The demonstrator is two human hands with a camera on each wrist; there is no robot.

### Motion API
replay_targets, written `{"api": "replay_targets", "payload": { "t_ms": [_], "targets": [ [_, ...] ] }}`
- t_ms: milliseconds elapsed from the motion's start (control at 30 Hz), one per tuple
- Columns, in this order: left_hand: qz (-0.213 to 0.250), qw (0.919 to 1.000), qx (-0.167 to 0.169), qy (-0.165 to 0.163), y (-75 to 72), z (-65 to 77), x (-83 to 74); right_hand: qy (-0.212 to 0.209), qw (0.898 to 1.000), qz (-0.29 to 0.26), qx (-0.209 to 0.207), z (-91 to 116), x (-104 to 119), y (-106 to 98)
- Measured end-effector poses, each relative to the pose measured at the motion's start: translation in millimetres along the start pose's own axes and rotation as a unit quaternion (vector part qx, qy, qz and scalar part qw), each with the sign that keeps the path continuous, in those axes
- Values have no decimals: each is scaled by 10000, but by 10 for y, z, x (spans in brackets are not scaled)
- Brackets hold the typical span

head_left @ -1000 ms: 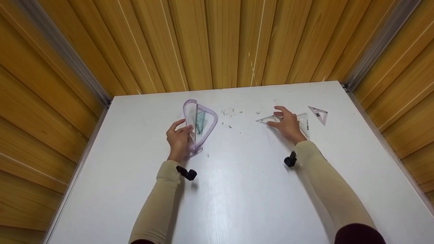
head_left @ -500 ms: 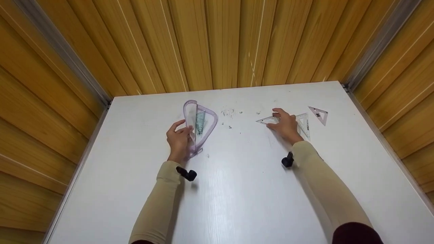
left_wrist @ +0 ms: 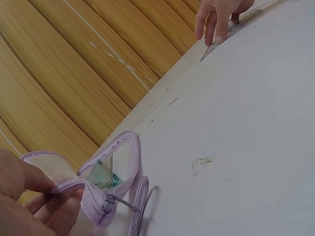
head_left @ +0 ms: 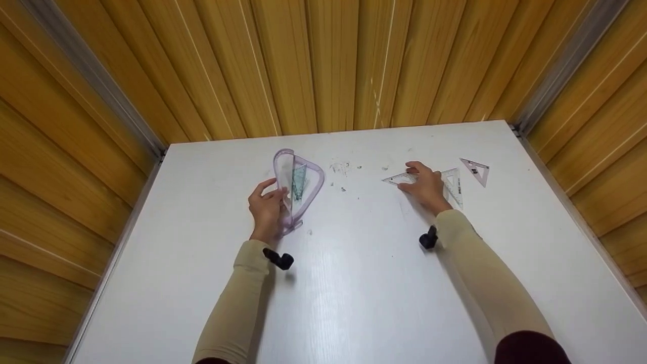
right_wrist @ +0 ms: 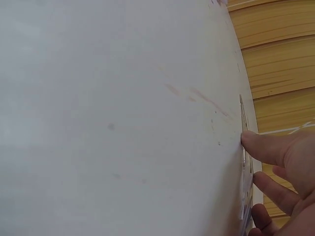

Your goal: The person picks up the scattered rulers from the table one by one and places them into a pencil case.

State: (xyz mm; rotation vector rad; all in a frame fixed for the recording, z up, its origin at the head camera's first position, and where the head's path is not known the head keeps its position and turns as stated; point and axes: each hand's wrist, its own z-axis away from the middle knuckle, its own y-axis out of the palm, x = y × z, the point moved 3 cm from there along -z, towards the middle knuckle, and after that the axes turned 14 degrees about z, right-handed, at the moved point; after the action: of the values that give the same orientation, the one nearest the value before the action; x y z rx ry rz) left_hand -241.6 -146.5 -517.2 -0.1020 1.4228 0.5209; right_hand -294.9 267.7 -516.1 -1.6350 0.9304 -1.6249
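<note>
My left hand grips one side of a see-through zip pouch with lilac trim, and its mouth gapes. Inside the pouch lies a green set square, also visible through the opening in the left wrist view. On the right, my right hand pinches a clear set square by its edges. The right wrist view has the thumb on one edge of it and fingertips along the other. Beside that hand, partly covered by it, lies a second clear set square with black lettering.
A small pink set square lies farther right on the white table. Dark smudges mark the tabletop between the hands. Yellow wood-patterned walls stand behind the table and at both sides.
My right hand has shifted slightly left and its fingers have come down onto the clear set square's edges. The left hand and the pouch have stayed put.
</note>
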Motion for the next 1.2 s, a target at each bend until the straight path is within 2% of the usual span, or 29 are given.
{"api": "replay_targets", "payload": {
  "t_ms": [367,600,867,1067,1200],
  "targets": [
    [-34,10000,-47,-77,17,36,-6,-14,9999,119,52,-51,2,20],
    [-24,10000,-62,-33,13,30,-5,-339,9991,-161,200,-64,87,16],
    [-26,10000,-25,6,19,5,12,-410,9982,-253,349,-79,117,10],
    [57,9999,47,93,15,17,4,-514,9980,-365,-1,-89,119,-14],
    [215,9997,111,102,14,32,-2,-334,9981,-452,-250,-97,108,-30]
  ]
}}
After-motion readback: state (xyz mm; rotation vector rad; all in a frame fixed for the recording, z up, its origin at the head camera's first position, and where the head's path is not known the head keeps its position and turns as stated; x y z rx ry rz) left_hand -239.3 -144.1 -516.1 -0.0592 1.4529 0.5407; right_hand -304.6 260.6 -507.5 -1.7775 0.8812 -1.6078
